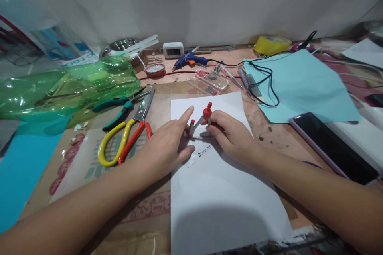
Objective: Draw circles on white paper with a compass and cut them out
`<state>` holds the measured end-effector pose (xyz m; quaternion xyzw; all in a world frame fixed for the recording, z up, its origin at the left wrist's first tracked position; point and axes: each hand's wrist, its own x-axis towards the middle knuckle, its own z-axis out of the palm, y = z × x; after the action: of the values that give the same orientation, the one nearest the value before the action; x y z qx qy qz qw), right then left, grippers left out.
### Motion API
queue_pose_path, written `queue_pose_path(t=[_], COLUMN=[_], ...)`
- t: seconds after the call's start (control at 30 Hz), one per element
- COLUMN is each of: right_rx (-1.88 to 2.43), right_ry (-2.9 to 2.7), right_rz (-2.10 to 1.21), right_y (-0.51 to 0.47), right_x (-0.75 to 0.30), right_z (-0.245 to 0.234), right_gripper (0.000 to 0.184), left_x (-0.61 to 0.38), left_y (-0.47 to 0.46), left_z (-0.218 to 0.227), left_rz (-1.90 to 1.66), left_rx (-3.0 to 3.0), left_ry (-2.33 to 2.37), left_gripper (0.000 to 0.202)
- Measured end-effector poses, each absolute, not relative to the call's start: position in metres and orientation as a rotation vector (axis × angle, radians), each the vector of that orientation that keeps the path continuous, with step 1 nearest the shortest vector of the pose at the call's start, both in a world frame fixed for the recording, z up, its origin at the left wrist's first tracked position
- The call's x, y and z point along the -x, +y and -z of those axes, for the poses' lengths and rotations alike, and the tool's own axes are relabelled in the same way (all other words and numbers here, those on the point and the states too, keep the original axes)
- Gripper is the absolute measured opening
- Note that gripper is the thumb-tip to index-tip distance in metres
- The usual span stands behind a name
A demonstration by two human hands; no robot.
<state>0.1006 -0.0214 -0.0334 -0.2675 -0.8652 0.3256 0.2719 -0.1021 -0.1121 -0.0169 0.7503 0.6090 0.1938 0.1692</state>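
Note:
A drawing compass with a red head and grey legs stands spread on a white sheet of paper. My right hand grips it near the head with thumb and fingers. My left hand lies on the paper at the other leg, index finger and thumb stretched apart. Whether its fingers touch that leg is hard to see, and its other fingers are partly hidden. Below the compass, a clear strip with black print, which looks like a ruler, lies between the hands.
Left are yellow-and-red-handled scissors, teal pliers and a green plastic bottle. Behind lie a blue glue gun, a clear case and a white digital clock. Right are light-blue paper, a black cable and a phone.

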Motion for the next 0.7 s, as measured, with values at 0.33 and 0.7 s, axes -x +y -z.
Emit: queue_pose_path(t=[0.33, 0.7], right_rx=[0.731, 0.737], right_ry=[-2.368, -2.370], right_rz=[-0.797, -0.776], right_y=[-0.021, -0.023], right_x=[-0.100, -0.100], right_z=[0.035, 0.033], right_gripper=[0.014, 0.013], left_x=[0.109, 0.113], left_y=[-0.109, -0.102], left_z=[0.023, 0.017], left_rz=[-0.623, -0.927], left_rx=[-2.085, -1.683], left_ry=[1.624, 1.567], left_gripper=[0.072, 0.016])
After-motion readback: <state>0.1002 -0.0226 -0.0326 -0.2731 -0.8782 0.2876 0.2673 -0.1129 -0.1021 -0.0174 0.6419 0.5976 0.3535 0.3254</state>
